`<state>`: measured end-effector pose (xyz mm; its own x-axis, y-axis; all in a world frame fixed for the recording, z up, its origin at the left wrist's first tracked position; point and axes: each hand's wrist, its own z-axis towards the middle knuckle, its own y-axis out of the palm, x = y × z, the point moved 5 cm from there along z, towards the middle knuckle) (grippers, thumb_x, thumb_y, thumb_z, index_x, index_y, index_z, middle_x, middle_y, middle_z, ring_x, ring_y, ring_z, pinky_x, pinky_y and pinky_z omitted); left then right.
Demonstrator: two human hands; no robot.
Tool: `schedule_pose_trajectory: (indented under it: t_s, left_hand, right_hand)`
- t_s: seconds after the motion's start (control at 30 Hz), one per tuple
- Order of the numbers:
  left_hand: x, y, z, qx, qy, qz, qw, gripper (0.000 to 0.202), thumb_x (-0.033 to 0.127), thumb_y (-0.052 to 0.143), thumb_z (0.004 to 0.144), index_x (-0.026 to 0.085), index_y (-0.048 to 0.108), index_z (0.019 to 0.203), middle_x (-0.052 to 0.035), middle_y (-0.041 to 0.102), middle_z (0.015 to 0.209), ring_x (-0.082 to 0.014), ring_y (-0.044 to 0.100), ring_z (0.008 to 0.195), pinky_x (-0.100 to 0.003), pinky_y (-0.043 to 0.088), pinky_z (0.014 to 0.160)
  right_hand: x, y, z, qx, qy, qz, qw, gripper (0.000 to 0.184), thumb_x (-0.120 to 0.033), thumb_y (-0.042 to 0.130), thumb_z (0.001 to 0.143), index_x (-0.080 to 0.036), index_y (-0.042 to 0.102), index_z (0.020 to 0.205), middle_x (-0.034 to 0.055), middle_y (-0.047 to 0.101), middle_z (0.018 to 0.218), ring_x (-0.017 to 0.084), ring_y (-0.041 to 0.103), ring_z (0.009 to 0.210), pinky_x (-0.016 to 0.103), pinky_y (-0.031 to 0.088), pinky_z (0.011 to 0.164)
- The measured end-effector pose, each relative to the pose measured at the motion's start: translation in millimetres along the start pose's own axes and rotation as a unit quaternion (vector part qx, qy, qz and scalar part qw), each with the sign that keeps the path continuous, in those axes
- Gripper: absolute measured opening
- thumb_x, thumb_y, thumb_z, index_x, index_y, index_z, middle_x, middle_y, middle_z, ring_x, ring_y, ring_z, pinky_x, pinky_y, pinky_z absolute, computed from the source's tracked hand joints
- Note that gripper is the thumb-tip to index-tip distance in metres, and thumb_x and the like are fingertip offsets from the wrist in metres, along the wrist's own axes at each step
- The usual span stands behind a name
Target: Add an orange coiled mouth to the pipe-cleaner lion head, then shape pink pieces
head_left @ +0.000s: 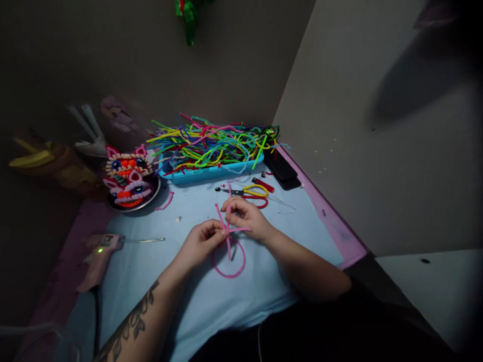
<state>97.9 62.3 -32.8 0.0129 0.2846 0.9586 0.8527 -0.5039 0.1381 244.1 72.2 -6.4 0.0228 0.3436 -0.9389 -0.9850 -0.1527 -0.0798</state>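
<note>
Pink pipe cleaners (239, 230) cross one another between my hands, over the middle of the table. My left hand (209, 239) pinches them where they meet. Fingers of my right hand (245, 217) are closed on an upright pink strand just above that crossing. Several pink ends stick out up, down and to the right. Below the crossing a pink pipe cleaner ring (230, 277) shows against the cloth; whether it is joined to the held strands I cannot tell.
Beyond my hands lie scissors (247, 192) and a red lighter-like piece (263, 185). A blue tray (204, 174) heaped with pipe cleaners stands behind, beside a black phone-like object (282, 170). At left are a bowl (140, 206) of fuzzy animal faces and a glue gun (101, 261).
</note>
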Motion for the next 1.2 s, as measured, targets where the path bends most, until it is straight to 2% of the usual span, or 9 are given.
schedule_pose_trajectory:
  t_s: [0.2, 0.33, 0.5, 0.8, 1.0, 1.2]
  left_hand:
    - [5.7, 2.8, -1.1, 0.025, 0.024, -0.054, 0.998, 0.04, 0.042, 0.086, 0.062, 0.017, 0.062, 0.083, 0.0007, 0.065, 0.064, -0.0113, 0.055, 0.057, -0.025, 0.041, 0.059]
    - [8.5, 4.3, -2.1, 0.037, 0.053, -0.049, 0.997, 0.031, 0.034, 0.086, 0.063, 0.018, 0.062, 0.075, -0.0012, 0.067, 0.071, -0.0138, 0.06, 0.064, -0.027, 0.046, 0.065]
    - [5.4, 2.0, -1.5, 0.053, 0.04, -0.038, 0.997, 0.031, 0.036, 0.085, 0.063, 0.016, 0.066, 0.076, -0.0013, 0.066, 0.066, -0.0131, 0.058, 0.061, -0.026, 0.045, 0.063]
    - [-0.1, -1.3, -1.1, 0.07, 0.019, 0.011, 0.997, 0.035, 0.043, 0.082, 0.065, 0.013, 0.065, 0.07, 0.0015, 0.058, 0.056, -0.0085, 0.047, 0.051, -0.022, 0.033, 0.051]
    - [-2.2, -1.9, 1.2, 0.072, 0.013, -0.027, 0.997, 0.035, 0.041, 0.084, 0.062, 0.014, 0.065, 0.072, 0.0019, 0.058, 0.056, -0.0086, 0.048, 0.05, -0.022, 0.034, 0.052]
    - [7.8, -1.7, -1.7, 0.099, 0.036, -0.018, 0.994, 0.031, 0.037, 0.084, 0.06, 0.016, 0.065, 0.069, 0.0041, 0.054, 0.054, -0.0087, 0.046, 0.049, -0.022, 0.035, 0.051]
  right_hand:
    - [8.7, -0.7, 0.3, 0.049, 0.074, 0.027, 0.996, 0.03, -0.041, 0.068, 0.081, -0.02, 0.051, 0.069, -0.0028, 0.049, 0.068, 0.012, 0.044, 0.063, 0.027, 0.036, 0.062]
    - [11.3, 0.0, 0.7, 0.069, 0.113, 0.024, 0.991, 0.032, -0.044, 0.068, 0.078, -0.021, 0.049, 0.067, -0.0048, 0.045, 0.062, 0.011, 0.038, 0.057, 0.025, 0.033, 0.055]
    - [11.3, 1.5, 0.8, 0.076, 0.132, 0.01, 0.988, 0.032, -0.044, 0.067, 0.076, -0.021, 0.048, 0.065, -0.0062, 0.041, 0.058, 0.01, 0.034, 0.053, 0.025, 0.03, 0.053]
    - [8.1, 2.9, -1.2, 0.091, 0.126, 0.008, 0.988, 0.033, -0.045, 0.065, 0.079, -0.022, 0.045, 0.067, -0.0066, 0.04, 0.059, 0.01, 0.034, 0.052, 0.025, 0.029, 0.051]
    - [8.9, 5.0, -1.1, 0.085, 0.132, 0.046, 0.987, 0.034, -0.049, 0.068, 0.077, -0.021, 0.051, 0.072, -0.0059, 0.044, 0.059, 0.01, 0.037, 0.052, 0.024, 0.03, 0.05]
    - [17.0, 6.3, -0.6, 0.096, 0.139, 0.09, 0.982, 0.038, -0.053, 0.071, 0.074, -0.021, 0.052, 0.073, -0.0065, 0.045, 0.058, 0.009, 0.039, 0.05, 0.023, 0.03, 0.049]
